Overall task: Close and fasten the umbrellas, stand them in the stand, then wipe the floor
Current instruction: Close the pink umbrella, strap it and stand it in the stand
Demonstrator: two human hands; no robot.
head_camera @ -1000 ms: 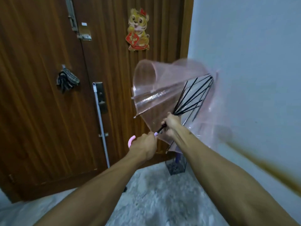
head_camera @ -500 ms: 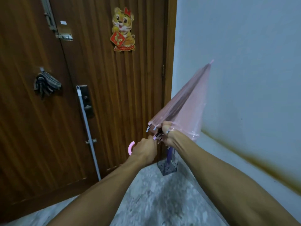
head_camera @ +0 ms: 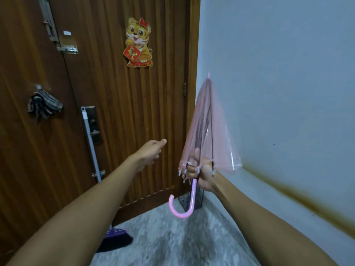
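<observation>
A small transparent pink umbrella (head_camera: 208,135) is folded and held upright, tip up, its pink hooked handle (head_camera: 184,206) hanging below. My right hand (head_camera: 199,173) grips it round the shaft at the lower rim of the canopy. My left hand (head_camera: 151,152) is off the umbrella, stretched toward the door with fingers loosely curled and nothing in it. A dark wire umbrella stand (head_camera: 192,199) sits on the floor in the corner, partly hidden behind the handle.
A brown wooden door (head_camera: 119,104) fills the left; a mop handle (head_camera: 91,143) leans on it and a striped cloth (head_camera: 44,105) hangs there. A purple-and-black broom head (head_camera: 115,239) lies on the marbled floor (head_camera: 169,244). A white wall (head_camera: 278,83) bounds the right.
The umbrella went from half open to folded and swung upright. My left hand let go of the handle and moved left toward the door; my right hand kept its grip.
</observation>
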